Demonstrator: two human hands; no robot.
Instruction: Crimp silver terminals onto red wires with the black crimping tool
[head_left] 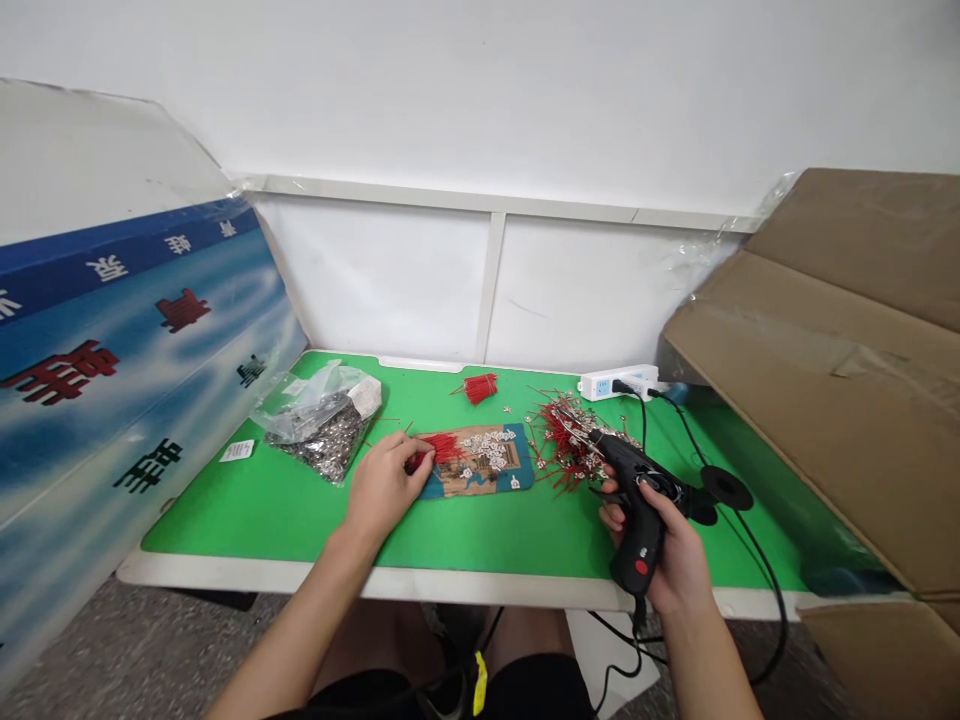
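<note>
Left hand point(386, 482) pinches red wires point(445, 447) at left end of cardboard point(454, 484); right hand point(681, 562) clasps soldering gun point(636, 525). Best: wires steady, gun clear of skin.

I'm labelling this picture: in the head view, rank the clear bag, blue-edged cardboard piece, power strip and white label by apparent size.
Largest to smallest:
1. Clear bag and blue-edged cardboard piece: too alike to rank
2. Power strip
3. White label
</note>
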